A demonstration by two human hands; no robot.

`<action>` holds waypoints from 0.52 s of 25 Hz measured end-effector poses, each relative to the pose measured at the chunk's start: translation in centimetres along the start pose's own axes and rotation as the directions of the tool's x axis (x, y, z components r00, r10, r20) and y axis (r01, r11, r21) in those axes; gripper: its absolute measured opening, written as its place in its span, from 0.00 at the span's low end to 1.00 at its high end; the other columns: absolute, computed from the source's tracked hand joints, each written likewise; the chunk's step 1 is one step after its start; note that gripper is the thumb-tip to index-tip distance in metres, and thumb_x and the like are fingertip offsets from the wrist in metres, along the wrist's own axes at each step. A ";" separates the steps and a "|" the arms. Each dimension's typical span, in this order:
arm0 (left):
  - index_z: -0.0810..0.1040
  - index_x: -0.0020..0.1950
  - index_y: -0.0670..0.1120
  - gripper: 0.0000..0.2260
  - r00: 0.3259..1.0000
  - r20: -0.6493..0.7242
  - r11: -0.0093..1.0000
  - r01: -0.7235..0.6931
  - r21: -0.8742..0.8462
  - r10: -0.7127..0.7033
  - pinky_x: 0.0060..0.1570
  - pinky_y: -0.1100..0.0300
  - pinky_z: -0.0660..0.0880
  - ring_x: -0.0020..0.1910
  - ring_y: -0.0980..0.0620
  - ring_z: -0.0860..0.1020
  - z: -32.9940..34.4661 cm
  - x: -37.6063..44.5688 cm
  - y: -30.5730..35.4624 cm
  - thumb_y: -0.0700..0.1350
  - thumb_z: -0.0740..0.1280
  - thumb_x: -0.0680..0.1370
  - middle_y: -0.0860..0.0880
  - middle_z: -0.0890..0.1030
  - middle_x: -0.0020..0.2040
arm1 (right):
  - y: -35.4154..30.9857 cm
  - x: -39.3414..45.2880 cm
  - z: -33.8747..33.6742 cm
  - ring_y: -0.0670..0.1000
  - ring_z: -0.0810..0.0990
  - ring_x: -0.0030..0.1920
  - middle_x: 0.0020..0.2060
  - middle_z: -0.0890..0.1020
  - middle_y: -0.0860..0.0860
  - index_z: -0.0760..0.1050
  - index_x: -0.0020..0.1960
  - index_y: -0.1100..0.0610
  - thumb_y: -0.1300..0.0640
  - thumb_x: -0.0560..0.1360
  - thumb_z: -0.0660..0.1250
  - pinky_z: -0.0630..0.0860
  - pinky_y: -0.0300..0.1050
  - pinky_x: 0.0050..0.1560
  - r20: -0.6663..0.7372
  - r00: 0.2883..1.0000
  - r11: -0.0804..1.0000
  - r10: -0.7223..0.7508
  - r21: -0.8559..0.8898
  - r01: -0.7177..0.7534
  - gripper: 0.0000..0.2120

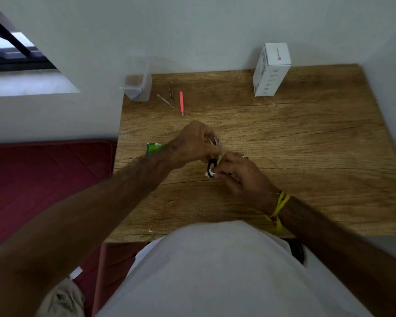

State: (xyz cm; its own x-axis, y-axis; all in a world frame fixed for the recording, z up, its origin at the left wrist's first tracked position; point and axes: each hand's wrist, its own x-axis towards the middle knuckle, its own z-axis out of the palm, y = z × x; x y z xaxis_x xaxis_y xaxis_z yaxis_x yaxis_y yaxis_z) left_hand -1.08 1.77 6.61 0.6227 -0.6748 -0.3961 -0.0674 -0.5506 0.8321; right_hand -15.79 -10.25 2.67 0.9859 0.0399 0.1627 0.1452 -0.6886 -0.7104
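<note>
Over the middle of the wooden table (284, 138) my two hands meet around a small black ring-shaped object (211, 165). My left hand (196, 143) has its fingers curled; it grips thin metal tweezers (217, 141) and touches the ring's top. My right hand (238, 175) pinches a small white wad (209, 173) against the lower part of the ring. What the ring is exactly stays hidden by the fingers.
A clear plastic container (136, 88) stands at the table's back left. Beside it lie metal tweezers (170, 93), a thin metal tool (165, 100) and a pink tool (181, 103). A white box (271, 70) stands at the back. A green packet (152, 148) peeks from under my left forearm.
</note>
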 end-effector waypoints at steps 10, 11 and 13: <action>0.82 0.50 0.34 0.11 0.922 0.335 0.980 0.162 0.113 -0.191 0.33 0.62 0.78 0.35 0.53 0.83 0.2 1.6 1.5 0.39 0.77 0.72 0.42 0.85 0.39 | 1.0 1.8 -3.9 0.58 0.81 0.42 0.46 0.81 0.56 0.82 0.55 0.55 0.62 0.69 0.74 0.78 0.52 0.38 0.346 0.814 0.681 -0.467 -0.446 0.580 0.15; 0.82 0.50 0.34 0.11 0.910 0.359 0.977 0.182 0.108 -0.209 0.34 0.62 0.79 0.36 0.52 0.83 0.2 1.6 1.6 0.39 0.76 0.72 0.43 0.84 0.39 | 1.1 2.1 -4.3 0.58 0.81 0.42 0.47 0.81 0.56 0.82 0.57 0.55 0.62 0.72 0.71 0.79 0.52 0.39 0.371 0.781 0.624 -0.503 -0.469 0.625 0.14; 0.82 0.51 0.35 0.11 0.880 0.409 0.970 0.228 0.081 -0.241 0.35 0.61 0.80 0.37 0.51 0.83 0.2 1.7 1.6 0.38 0.76 0.72 0.43 0.84 0.40 | 1.3 2.7 -5.0 0.57 0.80 0.40 0.46 0.81 0.56 0.81 0.59 0.55 0.62 0.76 0.61 0.79 0.52 0.38 0.400 0.725 0.540 -0.561 -0.487 0.687 0.15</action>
State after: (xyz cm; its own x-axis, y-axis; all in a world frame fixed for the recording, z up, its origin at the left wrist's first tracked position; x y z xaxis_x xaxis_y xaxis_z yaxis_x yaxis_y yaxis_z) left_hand -0.29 -0.30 7.19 0.2454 -0.6622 -0.7080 0.0139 -0.7279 0.6856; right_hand -13.41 -14.64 5.62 0.6666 0.7047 0.2430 0.7145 -0.6969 0.0613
